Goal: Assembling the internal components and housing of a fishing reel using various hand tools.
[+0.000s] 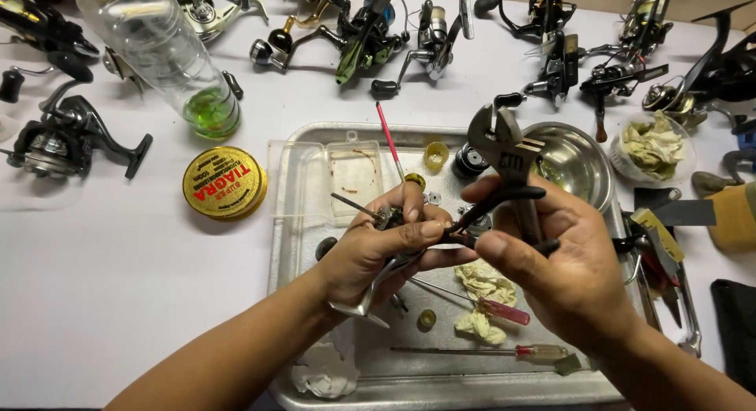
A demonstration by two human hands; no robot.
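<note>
My left hand grips a small fishing reel body above a metal tray, with a thin shaft sticking out to the upper left. My right hand holds black-handled pliers whose tips meet the reel part. The same hand also holds an adjustable wrench standing upright. Both hands are close together over the tray's middle.
On the tray lie red-handled screwdrivers, crumpled tissue, a clear plastic box, small parts and a steel bowl. Several fishing reels ring the white table. A clear bottle, a yellow round tin and tools at right.
</note>
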